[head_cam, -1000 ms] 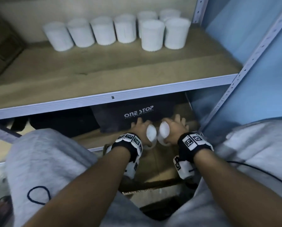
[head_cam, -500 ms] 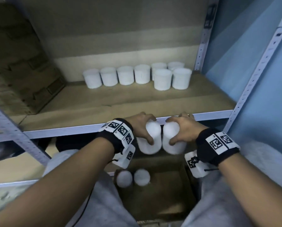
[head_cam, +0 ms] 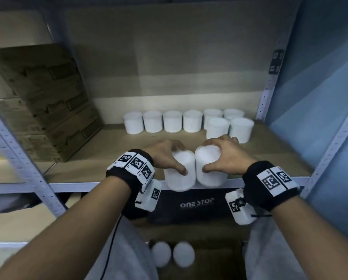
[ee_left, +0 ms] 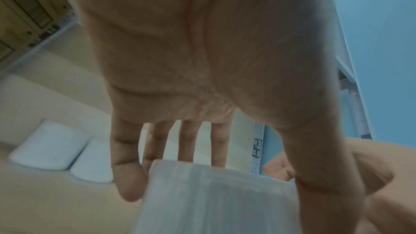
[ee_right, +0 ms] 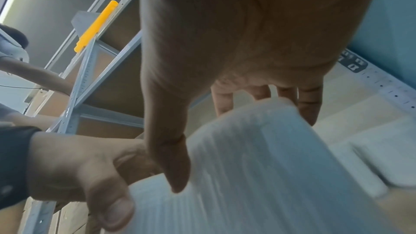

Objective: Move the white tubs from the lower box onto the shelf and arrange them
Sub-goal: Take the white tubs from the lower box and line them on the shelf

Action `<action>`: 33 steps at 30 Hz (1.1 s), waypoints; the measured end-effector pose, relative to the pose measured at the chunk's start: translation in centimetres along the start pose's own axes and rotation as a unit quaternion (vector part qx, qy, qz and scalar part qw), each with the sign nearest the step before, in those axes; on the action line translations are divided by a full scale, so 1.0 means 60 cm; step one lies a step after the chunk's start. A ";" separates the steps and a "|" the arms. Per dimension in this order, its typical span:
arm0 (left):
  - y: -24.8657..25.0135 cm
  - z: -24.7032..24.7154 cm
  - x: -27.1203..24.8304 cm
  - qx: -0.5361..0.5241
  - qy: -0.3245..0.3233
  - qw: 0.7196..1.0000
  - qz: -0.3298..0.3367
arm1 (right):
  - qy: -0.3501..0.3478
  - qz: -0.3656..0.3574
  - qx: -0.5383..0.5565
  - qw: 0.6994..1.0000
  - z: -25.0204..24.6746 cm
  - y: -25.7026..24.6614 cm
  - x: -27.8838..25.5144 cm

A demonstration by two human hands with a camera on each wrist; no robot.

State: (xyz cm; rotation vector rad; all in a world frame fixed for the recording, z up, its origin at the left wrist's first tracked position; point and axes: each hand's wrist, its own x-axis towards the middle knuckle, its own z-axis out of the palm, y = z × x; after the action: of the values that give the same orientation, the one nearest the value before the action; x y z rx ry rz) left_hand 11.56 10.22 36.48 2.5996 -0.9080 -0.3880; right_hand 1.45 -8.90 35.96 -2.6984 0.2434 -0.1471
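My left hand (head_cam: 170, 158) grips one white tub (head_cam: 181, 174) and my right hand (head_cam: 219, 156) grips a second white tub (head_cam: 209, 170), side by side over the front edge of the shelf (head_cam: 108, 184). Fingers wrap the tops and thumbs press the near sides. The left wrist view shows the left hand's fingers (ee_left: 128, 175) over its tub (ee_left: 213, 198); the right wrist view shows the right hand's thumb (ee_right: 173, 157) on its tub (ee_right: 270, 166). Several white tubs (head_cam: 173, 121) stand in a row at the shelf's back, two more in front at the right (head_cam: 240, 129). Two tubs (head_cam: 172, 253) remain in the lower box (head_cam: 215, 259).
A stack of cardboard boxes (head_cam: 42, 106) fills the shelf's left side. Metal uprights (head_cam: 268, 91) frame the shelf, with a blue wall (head_cam: 320, 98) to the right. A black bag marked ONE STOP (head_cam: 196, 203) lies below the shelf. Bare shelf board lies between my hands and the tub rows.
Both hands have risen out of the lower box with a tub each and moved forward to the shelf's front edge.
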 end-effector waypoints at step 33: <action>-0.016 0.043 -0.005 0.080 0.133 0.988 0.004 | 0.029 -0.042 -0.003 0.999 0.044 -0.003 0.030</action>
State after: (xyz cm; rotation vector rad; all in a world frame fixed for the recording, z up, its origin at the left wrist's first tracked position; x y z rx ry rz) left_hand 10.91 10.49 33.79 2.7057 -0.8860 0.0375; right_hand 3.59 -8.00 33.75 -2.7150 0.1464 -0.2492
